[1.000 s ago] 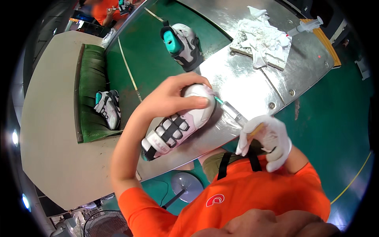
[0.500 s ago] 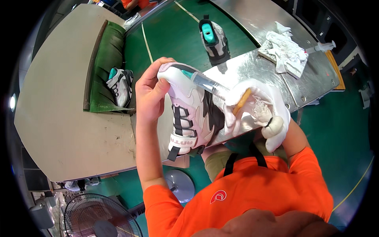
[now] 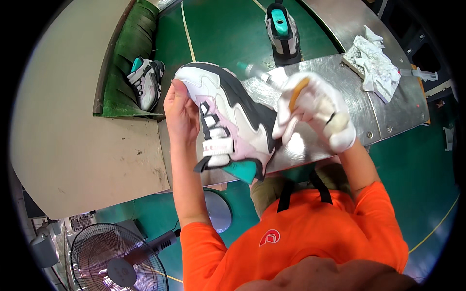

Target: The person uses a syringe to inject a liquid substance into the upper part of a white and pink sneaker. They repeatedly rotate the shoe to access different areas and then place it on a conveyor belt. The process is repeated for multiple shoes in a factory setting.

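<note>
A white, lilac and black sneaker (image 3: 228, 111) is tilted on its side above the metal worktop, with a teal insert (image 3: 242, 169) in its opening. My left hand (image 3: 182, 109) is bare and closed round the toe end, thumb on the upper. My right hand (image 3: 315, 109) wears a white glove and is next to the heel, its fingers partly hidden. In it I hold a clear syringe (image 3: 259, 73) with a teal tip, blurred by motion. A yellowish-brown stick (image 3: 298, 94) and an off-white tied cloth pad (image 3: 336, 123) are also in that hand.
Another sneaker (image 3: 283, 36) stands on the green belt (image 3: 223, 34) ahead. A third (image 3: 147, 83) lies in the green-lined chute (image 3: 114, 77) at left. Crumpled white cloth (image 3: 374, 63) and a second syringe (image 3: 420, 73) are on the metal table (image 3: 357, 106) at right. A fan (image 3: 121, 271) stands lower left.
The sneaker has been turned, so more of its sole edge and the teal insert show. My right hand's syringe has moved off the toe area. The view has shifted slightly.
</note>
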